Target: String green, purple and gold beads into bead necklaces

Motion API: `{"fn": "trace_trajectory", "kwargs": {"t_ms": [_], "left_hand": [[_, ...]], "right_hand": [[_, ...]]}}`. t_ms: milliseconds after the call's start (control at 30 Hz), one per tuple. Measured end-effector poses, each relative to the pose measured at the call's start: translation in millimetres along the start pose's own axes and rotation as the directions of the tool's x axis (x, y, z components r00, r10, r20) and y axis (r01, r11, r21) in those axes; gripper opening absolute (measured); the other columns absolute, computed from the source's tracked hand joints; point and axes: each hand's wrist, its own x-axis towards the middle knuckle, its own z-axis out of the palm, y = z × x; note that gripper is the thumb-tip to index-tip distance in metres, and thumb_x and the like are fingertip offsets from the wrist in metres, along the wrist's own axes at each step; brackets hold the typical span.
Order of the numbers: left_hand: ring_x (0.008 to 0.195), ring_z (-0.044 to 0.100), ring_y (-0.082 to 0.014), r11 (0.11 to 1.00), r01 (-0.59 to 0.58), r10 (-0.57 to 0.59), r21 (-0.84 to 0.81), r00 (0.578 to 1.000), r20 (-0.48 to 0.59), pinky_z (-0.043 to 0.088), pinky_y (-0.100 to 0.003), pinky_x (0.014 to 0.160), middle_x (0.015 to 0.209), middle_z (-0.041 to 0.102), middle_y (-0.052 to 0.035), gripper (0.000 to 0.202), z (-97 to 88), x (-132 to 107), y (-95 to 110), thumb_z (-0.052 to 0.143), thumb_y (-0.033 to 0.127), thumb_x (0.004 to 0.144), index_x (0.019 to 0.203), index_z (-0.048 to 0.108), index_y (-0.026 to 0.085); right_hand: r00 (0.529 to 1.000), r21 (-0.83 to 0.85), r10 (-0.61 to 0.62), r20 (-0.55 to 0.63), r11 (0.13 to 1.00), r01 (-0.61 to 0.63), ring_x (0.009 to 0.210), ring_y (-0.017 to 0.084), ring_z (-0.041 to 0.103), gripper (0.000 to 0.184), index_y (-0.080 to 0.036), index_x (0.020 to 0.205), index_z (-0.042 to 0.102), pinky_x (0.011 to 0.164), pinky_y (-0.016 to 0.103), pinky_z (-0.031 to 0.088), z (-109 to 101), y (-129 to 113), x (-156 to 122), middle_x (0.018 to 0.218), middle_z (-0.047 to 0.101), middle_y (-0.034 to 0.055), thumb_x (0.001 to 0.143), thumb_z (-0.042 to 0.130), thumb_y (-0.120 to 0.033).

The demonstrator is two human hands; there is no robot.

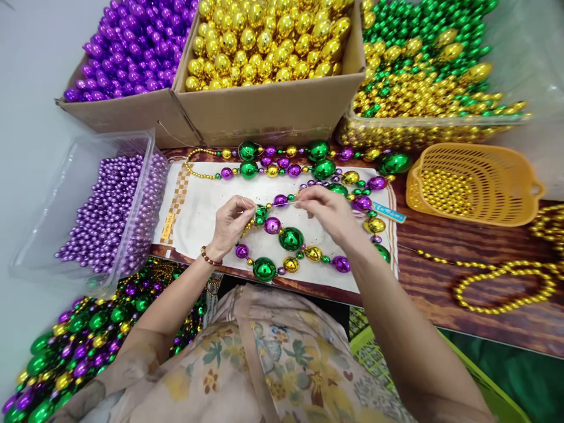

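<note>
Head view: both hands work above a white cloth (200,202), thumbs and fingertips drawn together, a pale thread (282,204) stretched between them.
Left hand: pinches the thread just beside a green bead (261,216); a beaded bracelet (210,257) circles the wrist. This hand (232,222) is the nearer to that bead.
Right hand: fingertips close on the other end of the visible span; the hand (325,212) is apart from the green bead.
Thread: its long axis runs sideways, nearly level from hand to hand, above the cloth; whether a needle is on it, I cannot tell.
Bead strand: purple, green and gold beads (291,238) lie below the thread, on the body side, slanting from the left fingertips toward the right forearm.
Right of the cloth: a loose gold strand (504,305) lies on the table (423,299), near a yellow basket (502,205).
</note>
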Motion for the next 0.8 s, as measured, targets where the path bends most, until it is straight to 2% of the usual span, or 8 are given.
{"fn": "trace_trajectory", "kwargs": {"t_ms": [100, 167, 233, 333, 433, 533, 667, 800], "left_hand": [[0.069, 0.062, -0.0087, 0.958, 0.225, -0.231, -0.178, 0.973, -0.012, 0.053, -0.022, 0.058, 0.089, 0.068, -0.0012, 0.025, 1.4, -1.6, 0.3, 0.079, 0.033, 0.081, 0.083, 0.058, 0.018], [0.074, 0.065, -0.0107, 0.909, 0.306, -0.323, -0.283, 0.946, -0.013, 0.057, -0.025, 0.063, 0.089, 0.069, -0.001, 0.032, 2.7, -2.3, 1.1, 0.08, 0.038, 0.079, 0.084, 0.055, 0.019], [0.078, 0.068, -0.0122, 0.874, 0.323, -0.352, -0.363, 0.936, -0.013, 0.059, -0.031, 0.079, 0.08, 0.068, 0.0014, 0.034, 3.9, -2.7, 2.6, 0.081, 0.039, 0.079, 0.084, 0.053, 0.02], [0.073, 0.069, -0.0119, 0.852, 0.334, -0.357, -0.402, 0.934, 0.02, 0.055, -0.039, 0.099, 0.067, 0.063, 0.0057, 0.033, 5.8, -2.6, 6.4, 0.081, 0.037, 0.079, 0.083, 0.053, 0.02], [0.07, 0.07, -0.0112, 0.847, 0.346, -0.352, -0.404, 0.934, 0.061, 0.052, -0.043, 0.105, 0.064, 0.064, 0.0063, 0.031, 9.2, -0.9, 12.4, 0.081, 0.033, 0.079, 0.08, 0.053, 0.02], [0.07, 0.071, -0.0113, 0.862, 0.318, -0.312, -0.396, 0.947, 0.08, 0.05, -0.043, 0.109, 0.064, 0.064, 0.0067, 0.032, 13.4, 2.9, 19.9, 0.08, 0.035, 0.079, 0.08, 0.053, 0.02], [0.064, 0.069, -0.0108, 0.919, 0.269, -0.237, -0.288, 0.961, 0.141, 0.054, -0.04, 0.1, 0.064, 0.066, 0.0054, 0.035, 13.0, 9.2, 24.1, 0.08, 0.042, 0.08, 0.08, 0.052, 0.02], [0.056, 0.063, -0.009, 0.956, 0.249, -0.206, -0.155, 0.946, 0.25, 0.056, -0.031, 0.074, 0.061, 0.064, 0.0049, 0.033, 5.3, 15.2, 17.7, 0.077, 0.043, 0.082, 0.08, 0.054, 0.02]], "right_hand": [[0.997, 0.435, -0.06, 0.057, 0.9, 0.029, 0.104, 0.023, 0.063, 0.011, -0.022, 0.078, 0.054, 0.086, 0.038, 0.049, 2.0, -11.3, -28.4, 0.103, 0.068, 0.0057, 0.08, 0.062, -0.031], [0.984, 0.545, -0.107, 0.14, 0.838, 0.013, 0.098, 0.022, 0.065, 0.014, -0.023, 0.082, 0.052, 0.088, 0.04, 0.049, 14.5, -14.4, -48.9, 0.094, 0.068, 0.0038, 0.086, 0.06, -0.034], [0.975, 0.486, -0.083, 0.208, 0.874, -0.029, 0.087, 0.02, 0.064, 0.014, -0.024, 0.086, 0.052, 0.082, 0.037, 0.048, 27.3, -9.5, -64.2, 0.084, 0.065, 0.0018, 0.092, 0.056, -0.035], [0.986, 0.252, -0.006, 0.167, 0.967, -0.037, 0.073, 0.016, 0.056, 0.014, -0.023, 0.088, 0.052, 0.07, 0.032, 0.043, 35.0, 8.9, -71.4, 0.078, 0.06, 0.0002, 0.097, 0.05, -0.032], [0.991, 0.151, -0.042, 0.13, 0.988, 0.022, 0.069, 0.015, 0.051, 0.014, -0.022, 0.088, 0.05, 0.067, 0.031, 0.041, 31.2, 23.8, -64.9, 0.075, 0.056, -0.0009, 0.098, 0.048, -0.032], [0.983, 0.111, -0.077, 0.165, 0.992, 0.06, 0.069, 0.015, 0.05, 0.015, -0.022, 0.088, 0.05, 0.067, 0.031, 0.041, 28.1, 26.1, -57.4, 0.075, 0.054, -0.0007, 0.099, 0.046, -0.033], [0.977, 0.106, -0.094, 0.193, 0.992, 0.075, 0.069, 0.015, 0.052, 0.016, -0.022, 0.087, 0.049, 0.067, 0.03, 0.042, 27.4, 23.9, -53.4, 0.074, 0.055, -0.0006, 0.098, 0.046, -0.032], [0.98, 0.094, -0.125, 0.154, 0.989, 0.111, 0.067, 0.014, 0.051, 0.017, -0.022, 0.087, 0.048, 0.065, 0.029, 0.041, 16.5, 22.2, -49.9, 0.073, 0.054, -0.0011, 0.099, 0.047, -0.035]]}}
